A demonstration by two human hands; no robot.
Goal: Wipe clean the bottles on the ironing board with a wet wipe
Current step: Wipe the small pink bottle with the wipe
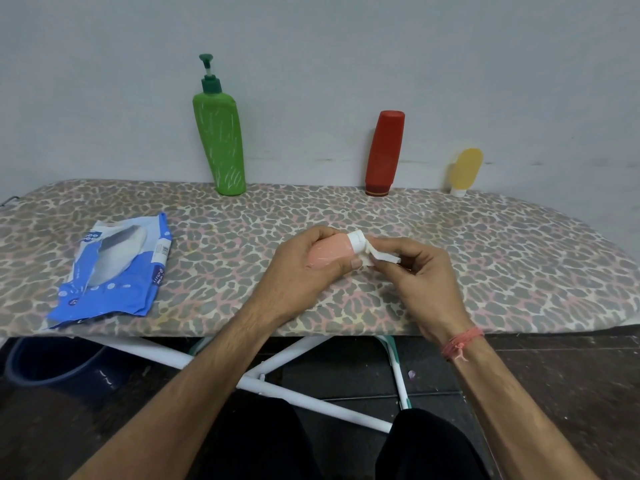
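Plainly the wiping is under way on the small pink bottle (329, 252), held just above the ironing board (485, 244); the left hand (304, 271) has its fingers curled round the body, while the right hand (422, 268) pinches the wet wipe (367, 249) against the white cap end; the green pump bottle (220, 147), red bottle (384, 154) and yellow bottle (465, 171) stand by the wall, seemingly still to do; next, I judge, comes turning the pink bottle so the wipe reaches its body

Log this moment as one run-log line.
left hand holds pink bottle | right hand rubs wet wipe on its cap end | green, red, yellow bottles untouched
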